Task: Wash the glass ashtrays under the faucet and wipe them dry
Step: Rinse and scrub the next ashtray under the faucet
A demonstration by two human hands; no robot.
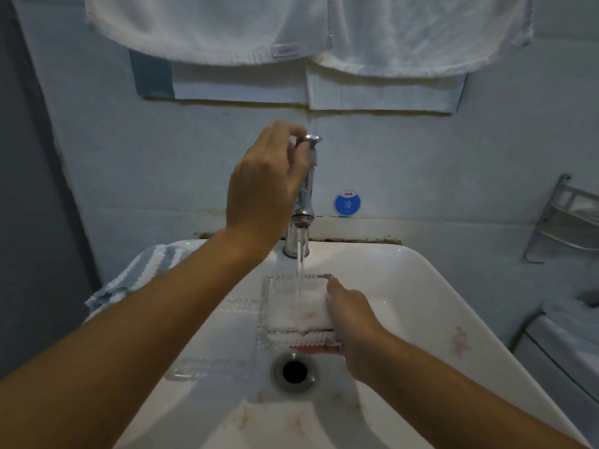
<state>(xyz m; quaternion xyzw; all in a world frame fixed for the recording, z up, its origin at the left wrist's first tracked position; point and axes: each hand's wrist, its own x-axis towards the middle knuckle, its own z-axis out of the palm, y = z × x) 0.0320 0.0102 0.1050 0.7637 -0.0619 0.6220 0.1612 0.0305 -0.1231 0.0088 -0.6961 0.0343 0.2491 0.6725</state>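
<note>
Right hand [351,322] grips an ashtray [298,311] under running water; left hand [265,179] pinches the faucet [306,189] knob; two ashtrays at 9 o'clock wait; drying remains.

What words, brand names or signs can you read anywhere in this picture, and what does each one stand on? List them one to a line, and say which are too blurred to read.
"OYO": in red at the top of the round blue sticker on the wall beside the faucet.
White emblem below it on the sticker: not readable.
Woven label on the white towel: too blurred to read.
</note>
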